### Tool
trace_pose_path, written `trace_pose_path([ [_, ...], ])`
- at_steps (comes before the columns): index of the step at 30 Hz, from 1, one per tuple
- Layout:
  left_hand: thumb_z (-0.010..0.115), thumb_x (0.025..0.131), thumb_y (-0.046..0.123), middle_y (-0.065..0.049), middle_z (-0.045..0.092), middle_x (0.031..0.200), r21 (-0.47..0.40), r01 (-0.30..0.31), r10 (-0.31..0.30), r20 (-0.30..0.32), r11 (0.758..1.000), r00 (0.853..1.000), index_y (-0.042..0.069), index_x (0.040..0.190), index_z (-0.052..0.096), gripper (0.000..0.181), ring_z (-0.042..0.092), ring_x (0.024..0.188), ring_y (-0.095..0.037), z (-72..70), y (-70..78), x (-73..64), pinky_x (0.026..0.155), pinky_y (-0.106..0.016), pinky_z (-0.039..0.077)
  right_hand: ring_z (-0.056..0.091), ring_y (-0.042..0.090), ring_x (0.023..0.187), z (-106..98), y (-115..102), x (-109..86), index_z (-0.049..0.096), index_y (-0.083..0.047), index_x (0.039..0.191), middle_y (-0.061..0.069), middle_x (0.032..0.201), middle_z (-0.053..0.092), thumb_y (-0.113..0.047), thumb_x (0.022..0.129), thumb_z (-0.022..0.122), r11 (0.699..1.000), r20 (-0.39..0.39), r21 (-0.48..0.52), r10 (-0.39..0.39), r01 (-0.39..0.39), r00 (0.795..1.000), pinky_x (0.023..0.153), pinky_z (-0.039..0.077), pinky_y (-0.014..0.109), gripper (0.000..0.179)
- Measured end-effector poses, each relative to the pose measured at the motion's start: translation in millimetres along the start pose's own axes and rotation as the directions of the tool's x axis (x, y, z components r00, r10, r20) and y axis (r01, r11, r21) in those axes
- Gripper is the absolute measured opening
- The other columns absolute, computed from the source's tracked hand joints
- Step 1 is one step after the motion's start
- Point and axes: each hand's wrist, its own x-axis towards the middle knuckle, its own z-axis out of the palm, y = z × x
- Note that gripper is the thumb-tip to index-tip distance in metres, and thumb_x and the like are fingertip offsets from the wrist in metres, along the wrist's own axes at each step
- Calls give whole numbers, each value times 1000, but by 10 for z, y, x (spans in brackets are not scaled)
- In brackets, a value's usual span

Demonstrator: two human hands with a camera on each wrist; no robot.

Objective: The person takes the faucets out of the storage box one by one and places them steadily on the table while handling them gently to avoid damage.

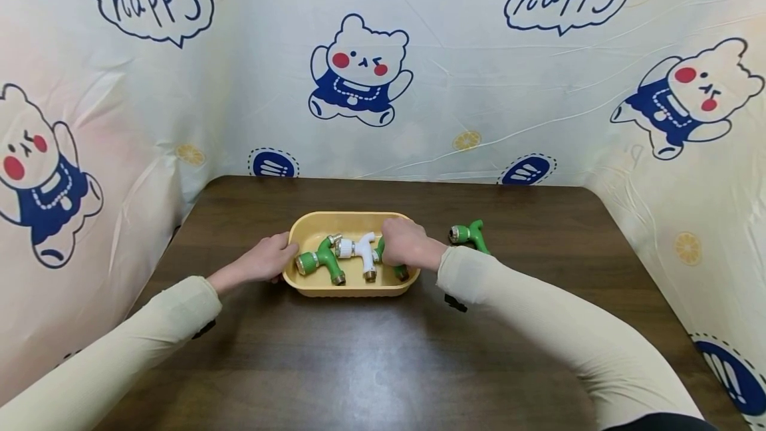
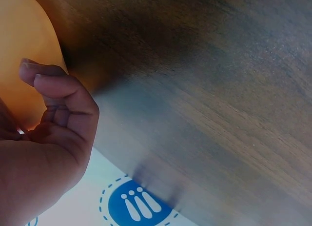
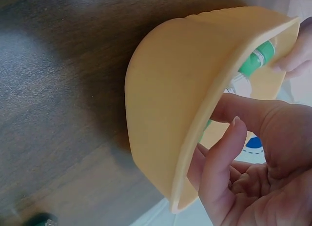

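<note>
A yellow plastic basin (image 1: 353,290) stands on the table with several water taps in it. My left hand (image 1: 272,259) grips its left end, fingers curled against the outer wall in the left wrist view. Inside lie a green tap (image 1: 324,259) with brass ends at the left and a white tap (image 1: 364,253) in the middle. My right hand (image 1: 408,243) reaches over the right end and holds another green tap (image 1: 401,273), mostly hidden under the fingers. In the right wrist view the fingers dip behind the basin's rim (image 3: 195,123).
One more green tap (image 1: 473,235) lies on the brown wooden table (image 1: 359,364), right of the basin and close beyond my right forearm. A printed cloth (image 1: 455,85) with cartoon bears hangs behind the table and along both sides.
</note>
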Motion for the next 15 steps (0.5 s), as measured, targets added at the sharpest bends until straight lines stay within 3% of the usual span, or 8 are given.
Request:
trace_pose_path([
  [7, 36, 109, 17, -8, 61, 67, -3, -2, 2, 3, 1000, 1000, -8, 121, 54, 33, 57, 49, -18, 2, -1, 4, 46, -31, 49, 48, 14, 46, -45, 4, -17, 48, -14, 68, 1, 61, 43, -6, 87, 70, 1000, -1, 5, 2, -2, 1000, 42, 44, 27, 30],
  [15, 36, 110, 17, -8, 60, 68, -2, 7, -7, 7, 1000, 1000, -9, 126, 52, 35, 56, 49, -17, 3, 2, 11, 46, -30, 49, 48, 14, 40, -80, 22, -31, 46, -15, 67, 0, 57, 40, -3, 86, 67, 1000, 7, 30, 0, 0, 1000, 39, 44, 27, 31],
])
